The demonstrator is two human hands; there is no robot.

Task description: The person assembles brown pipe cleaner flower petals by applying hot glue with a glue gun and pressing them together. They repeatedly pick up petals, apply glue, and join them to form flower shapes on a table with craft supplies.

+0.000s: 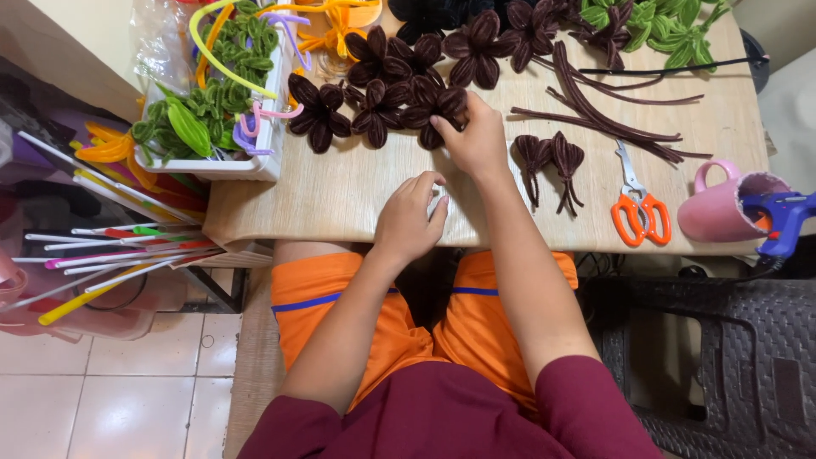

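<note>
My right hand [474,136] rests on the wooden table [340,191] with its fingers closed on a dark brown pipe-cleaner flower [435,109], the nearest of several such flowers [382,81] laid in rows. My left hand [410,219] lies on the table just in front, fingers loosely curled, holding nothing that I can see. Two half-made brown petal bundles [551,161] lie to the right of my right hand. Loose brown pipe cleaners [595,115] lie beyond them.
Orange-handled scissors [636,208] lie at the right, beside a tipped pink mug [727,208] holding a blue glue gun [786,217]. A white tray [255,166] of green pipe-cleaner leaves stands at left. Green leaves [671,25] sit far right. Coloured sticks [110,255] lie lower left.
</note>
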